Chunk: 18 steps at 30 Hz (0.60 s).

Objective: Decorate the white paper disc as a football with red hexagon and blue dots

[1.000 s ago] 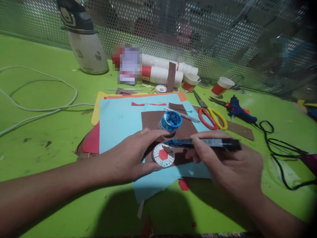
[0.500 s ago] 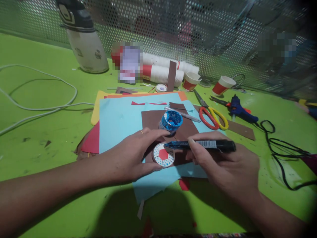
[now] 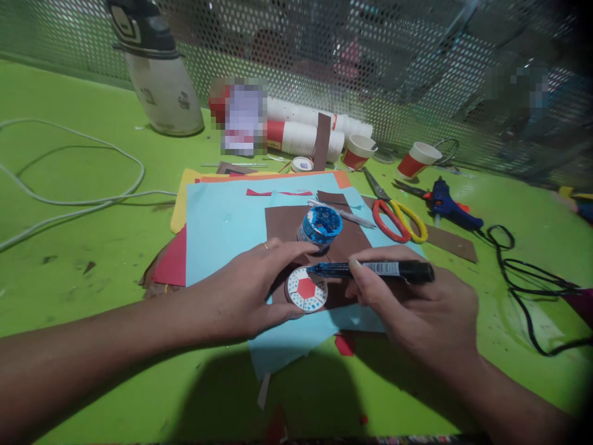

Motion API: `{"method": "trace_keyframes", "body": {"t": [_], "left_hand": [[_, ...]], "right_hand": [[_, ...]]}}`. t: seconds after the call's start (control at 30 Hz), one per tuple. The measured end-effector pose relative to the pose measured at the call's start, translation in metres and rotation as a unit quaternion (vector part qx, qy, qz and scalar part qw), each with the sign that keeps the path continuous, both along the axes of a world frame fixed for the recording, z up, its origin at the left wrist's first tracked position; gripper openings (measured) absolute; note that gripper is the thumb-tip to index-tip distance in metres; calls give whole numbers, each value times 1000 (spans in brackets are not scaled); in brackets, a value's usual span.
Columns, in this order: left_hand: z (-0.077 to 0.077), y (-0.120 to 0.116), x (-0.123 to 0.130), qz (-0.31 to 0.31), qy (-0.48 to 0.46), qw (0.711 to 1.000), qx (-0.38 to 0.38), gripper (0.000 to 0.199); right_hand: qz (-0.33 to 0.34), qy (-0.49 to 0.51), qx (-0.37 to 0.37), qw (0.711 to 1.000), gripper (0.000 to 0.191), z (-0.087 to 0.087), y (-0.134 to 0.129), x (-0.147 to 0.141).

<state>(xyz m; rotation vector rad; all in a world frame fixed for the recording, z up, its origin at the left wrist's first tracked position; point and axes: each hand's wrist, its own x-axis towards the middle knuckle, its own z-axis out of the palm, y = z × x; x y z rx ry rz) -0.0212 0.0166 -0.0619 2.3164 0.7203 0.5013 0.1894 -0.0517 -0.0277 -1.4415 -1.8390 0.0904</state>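
Observation:
A white round disc (image 3: 293, 283) with a red hexagon in its middle, dark dividing lines and blue dots lies on brown paper (image 3: 282, 225). My left hand (image 3: 250, 287) steadies it, thumb at the lower edge and fingers curved round the upper left side. In my right hand (image 3: 417, 303) is a black marker (image 3: 380, 270), held nearly level between thumb and fingers. Its blue-stained tip is over the upper part of the disc; whether it touches I cannot tell. Just behind stands an open jar of blue paint (image 3: 319, 227), close to my left fingertips.
Light blue paper (image 3: 222, 216) lies beneath. Scissors (image 3: 391, 219), a glue gun (image 3: 447, 201) with a black cable and two paper cups (image 3: 359, 151) (image 3: 419, 159) are at the right. Stacked cups (image 3: 306, 137) and a bottle (image 3: 162, 93) stand or lie behind. A white cable (image 3: 139, 167) curls left.
My right hand and the marker have shifted slightly to the left, and the marker's tip sits a little higher on the disc. My left hand keeps its place on the disc.

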Motion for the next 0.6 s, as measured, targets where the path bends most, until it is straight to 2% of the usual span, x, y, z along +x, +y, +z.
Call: {"method": "trace_keyframes", "body": {"t": [0.6], "left_hand": [[-2,1,0,-6,-3,1000,-14,71]], "right_hand": [[25,-25,-6,999,3,6,-1,-7]]}}
